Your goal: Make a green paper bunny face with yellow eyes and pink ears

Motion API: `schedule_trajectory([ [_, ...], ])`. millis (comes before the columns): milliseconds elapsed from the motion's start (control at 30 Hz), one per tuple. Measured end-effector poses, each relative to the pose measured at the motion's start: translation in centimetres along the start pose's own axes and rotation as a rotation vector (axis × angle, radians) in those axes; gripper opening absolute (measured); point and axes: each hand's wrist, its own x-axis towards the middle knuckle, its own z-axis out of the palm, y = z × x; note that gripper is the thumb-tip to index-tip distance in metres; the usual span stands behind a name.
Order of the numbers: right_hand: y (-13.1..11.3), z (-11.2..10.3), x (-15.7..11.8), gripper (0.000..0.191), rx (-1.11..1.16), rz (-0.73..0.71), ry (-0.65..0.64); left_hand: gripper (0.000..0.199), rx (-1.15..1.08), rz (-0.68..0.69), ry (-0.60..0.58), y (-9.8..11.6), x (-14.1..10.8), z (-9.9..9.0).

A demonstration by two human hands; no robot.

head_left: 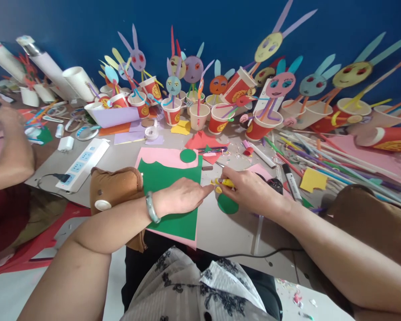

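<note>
Fingers [230, 175] of the right hand [250, 191] were pinched around a small yellow thing [225, 182], and they covered so much of it that it was hard to say what it was. It was over the gray table [209, 227], between the two hands. The left hand [178, 196] lay palm down over a big green paper [169, 178], one finger poking out toward the yellow thing. Its other fingers were tucked out of sight, so I could not tell if they held anything.

Just below the right hand was a green circle [227, 205], its top partly covered. Another green circle [187, 155] sat at the top of the pink paper [153, 154], which was mostly hidden under the big green one. Some black thing [275, 185] peeked out behind the right wrist, too covered to name.

Farther up, scissors [217, 149] lay on red paper [193, 141]. A brown, furry-looking thing [115, 187] was partly behind the left arm. At the back stood red and white cups [172, 117] with paper bunny faces [173, 85], some blocking others. On the far left, another person's arm [15, 147] was cut off by the edge, and the hand was blurry.
</note>
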Motion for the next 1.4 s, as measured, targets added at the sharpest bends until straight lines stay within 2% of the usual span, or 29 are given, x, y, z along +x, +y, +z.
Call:
schedule_trajectory([
  [133,-0.5,0.0,-0.1,0.015,-0.049,-0.006,0.003,0.038,0.004,-0.018,0.000,0.0,0.0,-0.1],
  [300,0.0,-0.5,0.0,0.017,0.099,0.047,0.059,0.031,0.003,-0.020,0.003,0.0,0.0,-0.1],
  [400,0.4,-0.5,0.0,0.016,0.174,0.021,0.055,0.034,-0.007,-0.017,-0.003,0.0,0.0,0.0],
  [533,0.4,-0.1,0.0,0.017,0.148,-0.013,0.024,0.041,-0.020,-0.005,0.017,-0.1,0.0,0.1],
  [633,0.3,-0.2,0.1,0.017,0.181,0.010,0.098,0.036,-0.017,-0.007,0.022,-0.2,0.0,0.2],
  [767,0.3,-1.1,0.1,0.019,0.477,0.010,0.237,0.038,-0.044,-0.017,0.030,-0.4,0.3,0.5],
  [833,0.3,-1.5,0.0,0.024,0.666,0.022,0.249,0.039,-0.078,-0.028,0.046,-0.5,0.4,0.6],
  [967,0.6,-1.7,0.1,0.039,1.020,0.068,0.159,0.035,-0.167,-0.069,0.084,-0.6,0.7,0.7],
  [1067,0.7,-1.7,0.2,0.047,1.199,0.097,0.094,0.035,-0.301,-0.125,0.149,-0.6,0.9,0.5],
  [1167,0.6,-1.7,0.3,0.048,1.291,0.108,0.067,0.029,-0.465,-0.187,0.224,-0.9,0.9,0.3],
  [1400,1.1,-1.0,0.6,0.044,1.295,0.091,0.079,0.014,-0.709,-0.230,0.325,-1.4,1.0,0.4],
])
